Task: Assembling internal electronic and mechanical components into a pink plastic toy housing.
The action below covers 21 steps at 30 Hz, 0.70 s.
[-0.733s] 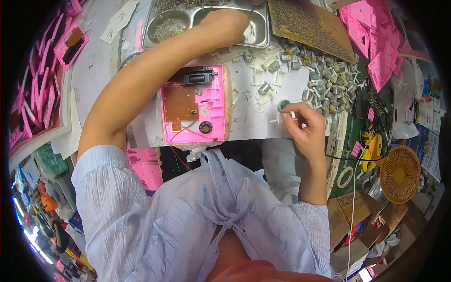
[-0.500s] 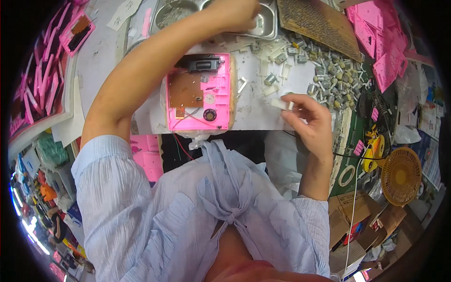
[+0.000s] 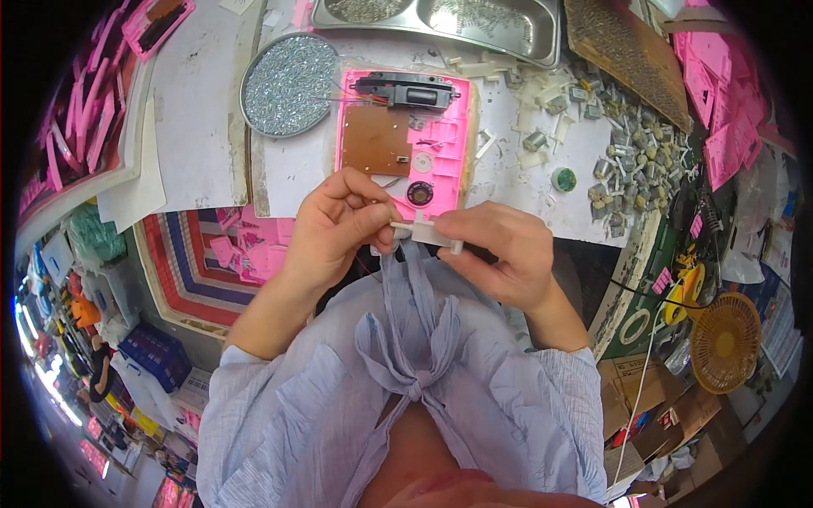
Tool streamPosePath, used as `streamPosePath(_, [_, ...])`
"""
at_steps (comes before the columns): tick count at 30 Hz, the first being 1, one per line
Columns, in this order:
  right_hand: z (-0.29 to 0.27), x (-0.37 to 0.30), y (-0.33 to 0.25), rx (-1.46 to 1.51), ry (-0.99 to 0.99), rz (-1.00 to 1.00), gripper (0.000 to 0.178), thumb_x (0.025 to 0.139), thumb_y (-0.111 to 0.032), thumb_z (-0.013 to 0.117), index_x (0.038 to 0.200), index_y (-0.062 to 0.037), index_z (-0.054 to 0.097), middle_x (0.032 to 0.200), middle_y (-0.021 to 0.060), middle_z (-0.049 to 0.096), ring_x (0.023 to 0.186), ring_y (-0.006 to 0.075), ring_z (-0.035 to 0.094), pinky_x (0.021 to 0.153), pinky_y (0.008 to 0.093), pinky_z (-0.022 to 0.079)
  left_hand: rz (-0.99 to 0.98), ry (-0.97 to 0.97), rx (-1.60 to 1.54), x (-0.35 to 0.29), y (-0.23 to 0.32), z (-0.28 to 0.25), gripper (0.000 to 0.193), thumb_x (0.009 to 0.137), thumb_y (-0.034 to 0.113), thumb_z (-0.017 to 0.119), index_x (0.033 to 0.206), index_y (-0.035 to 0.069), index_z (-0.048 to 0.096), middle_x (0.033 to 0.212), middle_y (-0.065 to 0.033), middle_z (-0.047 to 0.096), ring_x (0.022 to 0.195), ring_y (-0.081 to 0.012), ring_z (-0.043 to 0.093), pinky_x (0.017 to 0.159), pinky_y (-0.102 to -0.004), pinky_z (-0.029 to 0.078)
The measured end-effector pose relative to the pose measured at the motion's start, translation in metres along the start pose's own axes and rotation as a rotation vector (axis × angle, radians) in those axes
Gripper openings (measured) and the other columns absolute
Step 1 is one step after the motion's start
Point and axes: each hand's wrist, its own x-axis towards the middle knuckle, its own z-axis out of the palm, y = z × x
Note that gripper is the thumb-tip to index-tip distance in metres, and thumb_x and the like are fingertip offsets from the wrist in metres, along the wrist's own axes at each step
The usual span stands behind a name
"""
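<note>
My right hand [image 3: 508,250] grips a small white plastic housing [image 3: 430,232] between thumb and fingers, just in front of my chest. At its left end my left hand [image 3: 343,224] has thumb and forefinger pinched on a thin pale pin-like part [image 3: 401,226], which touches or enters the housing; which of these I cannot tell. Beyond both hands lies a pink plastic casing [image 3: 449,140] with its inside facing up. It carries a brown board [image 3: 373,140], a black oblong unit [image 3: 406,91] and a dark round part [image 3: 419,193].
A round dish of small screws [image 3: 288,85] stands left of the casing. Behind it is a steel tray [image 3: 542,51] of small metal parts. Small motors [image 3: 622,173] and white plastic pieces [image 3: 487,68] are heaped to the right, near a green-topped round container [image 3: 563,179].
My left hand has come back from the steel tray to the white housing and now pinches a thin part. My right hand has carried the housing left toward it. The whole view has shifted.
</note>
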Motion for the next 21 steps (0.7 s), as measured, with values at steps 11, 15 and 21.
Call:
streamPosePath(11, [-0.001,-0.019,0.000,-0.206,-0.003,-0.034,0.035,0.076,-0.002,0.083,0.109,-0.0024,0.073,0.100,0.0144,0.076,0.085,0.0281,0.075,0.072,0.0348,0.060,0.087,-0.091,0.355,0.008,0.000,0.017,0.008,0.097,0.004,0.069,0.100,0.002,0.062,0.095,-0.0078,0.067,0.081,-0.0140,0.069,0.069,-0.0292,0.057])
streamPosePath(15, [-0.011,-0.040,0.010,0.422,0.295,0.314,0.031,0.085,0.011,0.074,0.115,0.0091,0.069,0.106,0.0198,0.075,0.090,0.0240,0.075,0.082,0.0322,0.059,0.510,-0.129,1.249,0.056,0.031,0.023,0.008,0.093,0.008,0.071,0.099,0.003,0.068,0.088,-0.0083,0.067,0.075,-0.0200,0.069,0.066,-0.0328,0.054])
streamPosePath(21, [-0.024,-0.051,0.014,0.391,0.343,0.287,0.032,0.087,0.013,0.071,0.118,0.0113,0.066,0.108,0.0213,0.073,0.092,0.0249,0.074,0.085,0.0346,0.060,0.622,-0.151,1.745,0.099,0.010,0.026,0.015,0.089,0.016,0.074,0.097,0.005,0.072,0.085,-0.0112,0.069,0.073,-0.0290,0.067,0.065,-0.0384,0.053])
